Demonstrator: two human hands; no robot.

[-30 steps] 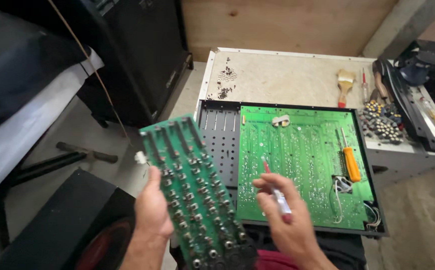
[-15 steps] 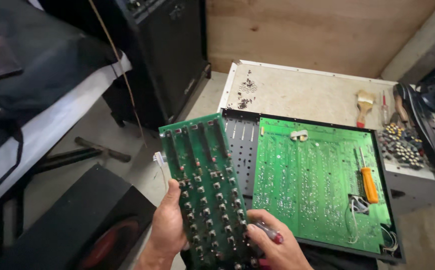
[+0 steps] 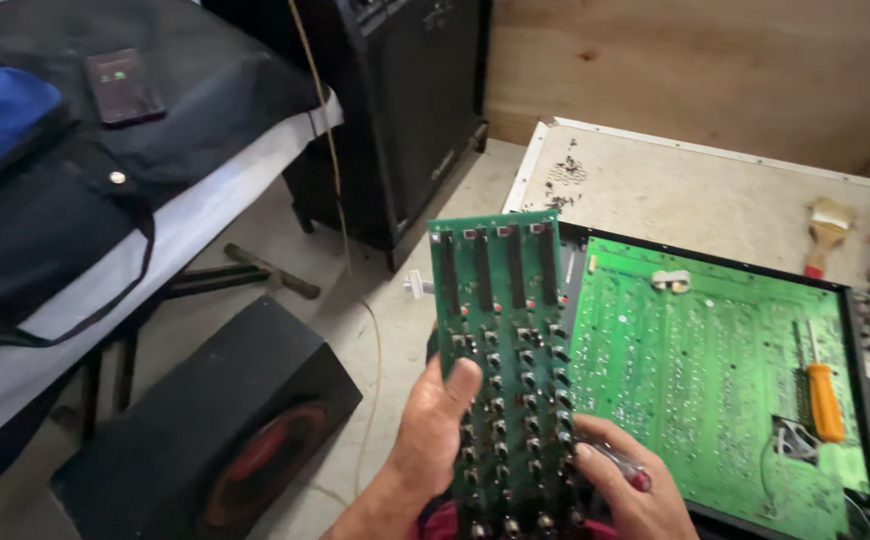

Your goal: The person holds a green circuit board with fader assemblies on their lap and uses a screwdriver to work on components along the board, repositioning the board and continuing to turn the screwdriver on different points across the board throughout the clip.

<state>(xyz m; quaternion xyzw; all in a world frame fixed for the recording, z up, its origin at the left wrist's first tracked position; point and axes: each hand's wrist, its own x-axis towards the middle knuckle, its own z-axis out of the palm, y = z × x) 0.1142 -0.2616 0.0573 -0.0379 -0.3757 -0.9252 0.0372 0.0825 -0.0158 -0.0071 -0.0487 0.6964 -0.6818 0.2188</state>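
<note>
My left hand (image 3: 435,440) has the narrow green circuit board (image 3: 505,370) pinched along its left edge, thumb laid across the knob shafts, the board held upright and tilted away from me. My right hand (image 3: 625,490) steadies the lower right edge, its grip closed around a small red-handled tool (image 3: 623,466) at the same time, so those fingers are doing two jobs. That's the risk as I judge it: a shared grip could let the board twist or slip, and the tool tip could scrape the components beside it.

At three o'clock of the board lies the big green circuit board (image 3: 715,370) in its open black chassis (image 3: 855,330), an orange-handled screwdriver (image 3: 823,400) resting on it. A dropped board could land on those solder joints.

Below at nine o'clock, a black speaker box (image 3: 205,430) sits on the floor. Further out on the table (image 3: 695,190), a paintbrush (image 3: 825,230) at two o'clock, a black amplifier (image 3: 405,100) at twelve, a phone (image 3: 123,85) on dark bags at ten.
</note>
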